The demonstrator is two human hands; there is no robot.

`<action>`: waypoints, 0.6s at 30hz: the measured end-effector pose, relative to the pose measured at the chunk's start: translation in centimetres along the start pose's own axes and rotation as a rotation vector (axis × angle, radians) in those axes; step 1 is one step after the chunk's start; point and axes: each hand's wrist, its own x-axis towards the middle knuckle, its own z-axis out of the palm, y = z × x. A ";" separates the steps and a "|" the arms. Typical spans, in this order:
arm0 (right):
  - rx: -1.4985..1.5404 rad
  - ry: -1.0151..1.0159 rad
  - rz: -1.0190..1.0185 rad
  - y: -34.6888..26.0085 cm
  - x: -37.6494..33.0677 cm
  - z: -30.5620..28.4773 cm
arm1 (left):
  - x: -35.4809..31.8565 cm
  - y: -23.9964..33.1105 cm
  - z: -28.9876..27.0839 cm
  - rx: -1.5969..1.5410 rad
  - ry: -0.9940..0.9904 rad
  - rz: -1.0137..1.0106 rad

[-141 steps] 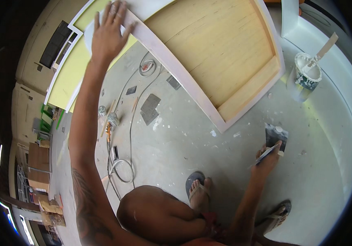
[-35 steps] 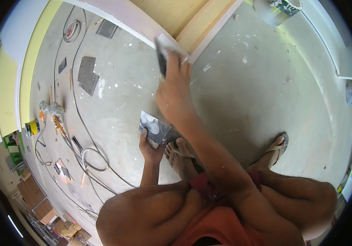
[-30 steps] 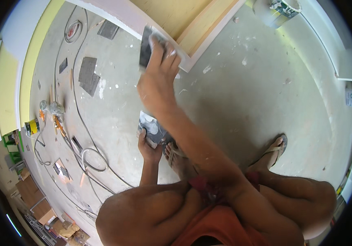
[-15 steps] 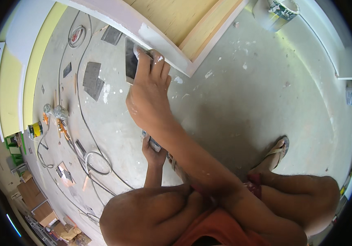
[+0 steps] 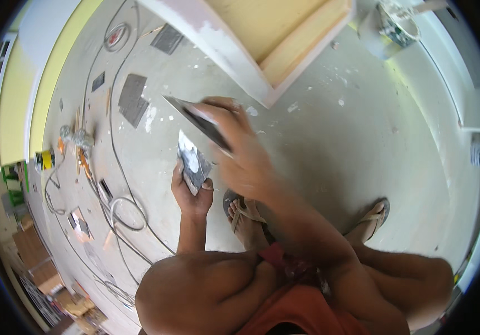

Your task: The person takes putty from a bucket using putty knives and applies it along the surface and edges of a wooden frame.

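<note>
My left hand (image 5: 193, 196) is closed round a putty-smeared scraper (image 5: 191, 162), a flat grey blade with a white patch of putty on its face. Just above and to the right of it, my right hand (image 5: 241, 148), blurred by motion, grips a wide putty knife (image 5: 200, 121) with a dark face. Its long edge slants down to the right, apart from the other blade. Beyond both hands lies the corner of a wooden panel frame (image 5: 223, 53), its border coated in white and pale lilac.
A putty-smeared bucket (image 5: 388, 39) stands at the far right by the white wall base. On the left, cables (image 5: 111, 123), dark sandpaper sheets (image 5: 134, 100) and a small yellow-and-black tin (image 5: 44, 160) lie about the concrete floor. My sandalled feet (image 5: 245, 218) are below.
My right hand has drawn back from the frame's edge, down and to the right, turning its putty knife. My left hand has risen from behind the right forearm, bringing its scraper into plain view.
</note>
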 end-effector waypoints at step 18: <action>0.009 -0.051 -0.677 3.3 -3.0 -2.4 | -1.1 0.4 9.3 0.103 -0.234 -0.117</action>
